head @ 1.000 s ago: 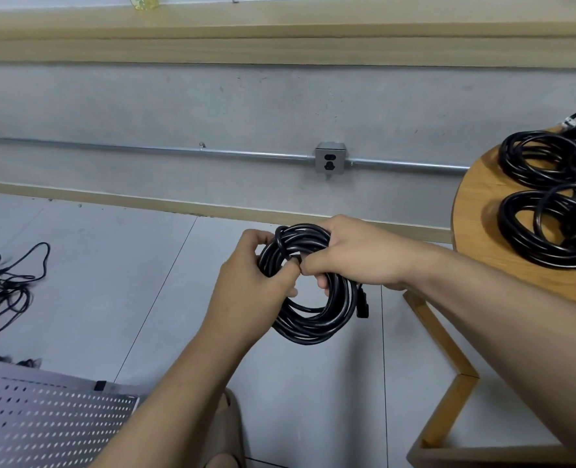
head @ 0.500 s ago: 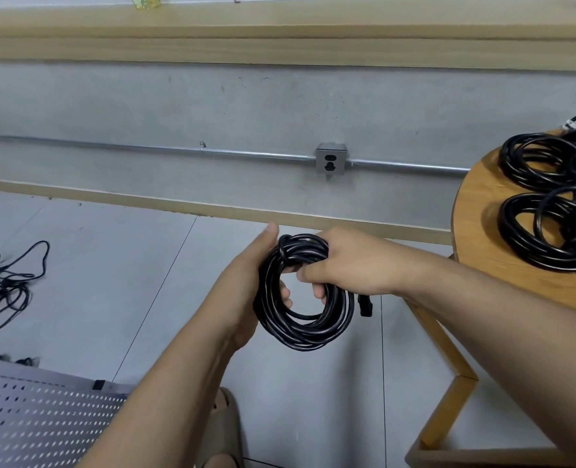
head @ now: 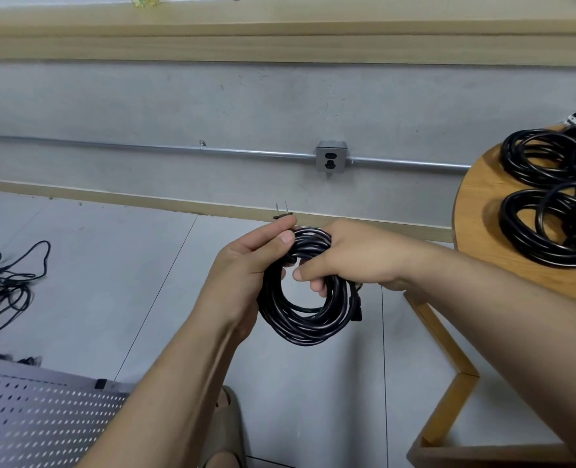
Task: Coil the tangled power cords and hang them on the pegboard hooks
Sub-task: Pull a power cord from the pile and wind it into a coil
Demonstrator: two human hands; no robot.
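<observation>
Head view: securing a wound cord. A black cord (head: 307,322) is wound into a round coil and held in the air above the floor, just off the left edge of the tabletop (head: 475,238). The step in hand appears to be the tie-off: the winding looks complete, and the plug (head: 284,216), prongs upward, is pinched just above the top of the coil. The left hand (head: 246,275) rises from below with its palm toward the coil, and its fingers (head: 285,238) are clamped on the plug end. The right hand (head: 354,255) reaches in from the tabletop side, knuckles up. Its fingers (head: 317,285) are curled through the loop and clamped round the bundled turns at the top right. The other connector (head: 356,310) hangs loose at the coil's right side.

The next move probably calls for wrapping or tucking the plug end round the bundle so the turns cannot spring apart, with the right hand holding the bundle firm. The coil then goes to the pegboard (head: 43,420) at lower left, on which no hooks can be made out. Finished coils (head: 546,157) lie on the tabletop. A tangle (head: 3,285) lies on the floor at far left.
</observation>
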